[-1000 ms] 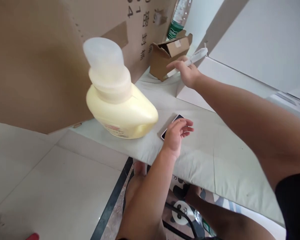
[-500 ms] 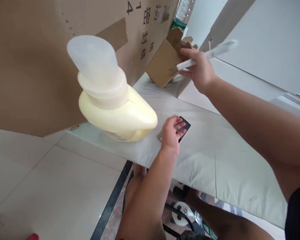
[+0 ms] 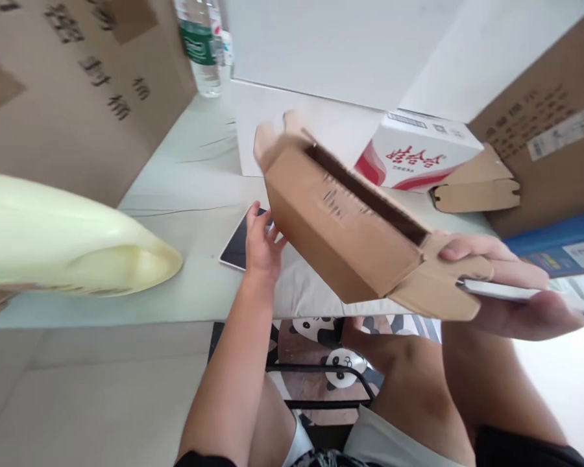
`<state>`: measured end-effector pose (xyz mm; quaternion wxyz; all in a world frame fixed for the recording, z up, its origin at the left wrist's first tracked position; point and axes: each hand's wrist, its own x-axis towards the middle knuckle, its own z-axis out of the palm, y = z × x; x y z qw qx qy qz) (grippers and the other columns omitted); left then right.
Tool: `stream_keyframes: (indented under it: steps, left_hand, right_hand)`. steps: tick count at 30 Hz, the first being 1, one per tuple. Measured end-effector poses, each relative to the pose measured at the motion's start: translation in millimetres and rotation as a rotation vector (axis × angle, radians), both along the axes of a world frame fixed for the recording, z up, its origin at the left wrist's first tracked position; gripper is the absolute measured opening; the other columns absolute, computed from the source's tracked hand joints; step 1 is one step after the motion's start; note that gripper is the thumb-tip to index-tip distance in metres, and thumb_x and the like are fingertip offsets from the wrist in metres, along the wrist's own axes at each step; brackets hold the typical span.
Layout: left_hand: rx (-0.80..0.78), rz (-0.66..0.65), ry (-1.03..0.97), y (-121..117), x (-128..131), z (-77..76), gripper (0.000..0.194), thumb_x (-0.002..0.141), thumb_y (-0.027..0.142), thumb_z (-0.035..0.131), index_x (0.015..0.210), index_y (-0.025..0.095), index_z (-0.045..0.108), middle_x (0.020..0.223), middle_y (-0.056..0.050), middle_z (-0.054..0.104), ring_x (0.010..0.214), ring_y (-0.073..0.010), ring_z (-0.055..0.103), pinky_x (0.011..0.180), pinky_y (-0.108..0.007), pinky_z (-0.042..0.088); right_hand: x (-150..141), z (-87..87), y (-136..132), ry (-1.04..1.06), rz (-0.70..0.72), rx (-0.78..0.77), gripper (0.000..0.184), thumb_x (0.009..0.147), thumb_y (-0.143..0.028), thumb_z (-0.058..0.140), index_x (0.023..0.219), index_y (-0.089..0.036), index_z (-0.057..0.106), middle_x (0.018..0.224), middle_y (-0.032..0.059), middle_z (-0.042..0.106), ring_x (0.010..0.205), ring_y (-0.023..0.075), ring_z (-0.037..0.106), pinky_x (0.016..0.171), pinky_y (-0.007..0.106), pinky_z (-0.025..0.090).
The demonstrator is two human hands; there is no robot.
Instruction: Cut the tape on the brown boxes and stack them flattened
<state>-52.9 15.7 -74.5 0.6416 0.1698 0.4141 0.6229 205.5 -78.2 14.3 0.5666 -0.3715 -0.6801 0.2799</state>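
Note:
My right hand (image 3: 506, 285) grips an open cardboard box (image 3: 340, 220) by its end flap, holding it tilted above the table. A slim white pen-like tool (image 3: 506, 290) also lies within that hand, pointing at the flap; its exact kind is unclear. The box's long slot faces up, and flaps stick out at both ends. Fingers spread, my left hand (image 3: 263, 250) is by the box's lower left edge; whether it touches the box I cannot tell. Partly behind that hand, a dark-screened phone (image 3: 237, 245) with a white rim lies on the table.
A pale yellow bottle (image 3: 78, 240) stands at the left on the cloth-covered table (image 3: 194, 279). Behind are a large carton (image 3: 92, 130), a water bottle (image 3: 202, 52) and a red-and-white box (image 3: 413, 155). A flat cardboard piece (image 3: 477, 194) and a blue package (image 3: 559, 243) are at the right.
My right hand has brought the cardboard box from beside the large carton toward me and to the right, keeping the white tool in hand. The view has turned right; my left hand stays near the phone.

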Motion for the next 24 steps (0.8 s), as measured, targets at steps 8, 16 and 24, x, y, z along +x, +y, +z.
stream_keyframes:
  steps: [8,16,24]
  left_hand:
    - [0.512,-0.028,0.580,7.3,48.6,-11.1,0.055,0.088,0.056,0.062,0.139,0.033,0.060,0.156,-0.004,0.055,0.150,-0.0280,0.047,0.123,-0.041,0.039]
    - [0.629,-0.146,0.815,7.8,72.1,5.3,0.036,0.090,0.047,0.058,0.111,0.027,0.079,0.121,-0.004,0.076,0.125,-0.0300,0.062,0.119,-0.041,0.042]
    - [0.633,-0.141,0.980,5.3,68.2,17.4,0.037,0.090,0.055,0.060,0.105,0.027,0.077,0.117,-0.007,0.070,0.137,-0.0328,0.046,0.130,-0.045,0.022]
  right_hand:
    - [54.1,-35.4,-12.0,0.095,0.086,0.133,0.050,0.093,-0.044,0.035,0.069,-0.025,0.075,0.080,0.0101,0.066,0.055,0.0215,0.055,0.053,0.043,0.043]
    - [79.1,-70.0,-5.3,0.144,0.034,0.006,0.050,0.095,-0.046,0.043,0.070,-0.020,0.077,0.076,0.0107,0.067,0.057,0.0192,0.059,0.050,0.035,0.044]
    - [75.2,-74.6,-10.7,0.153,0.127,0.056,0.054,0.098,-0.042,0.037,0.082,-0.020,0.083,0.083,0.0128,0.072,0.057,0.0207,0.061,0.047,0.037,0.045]
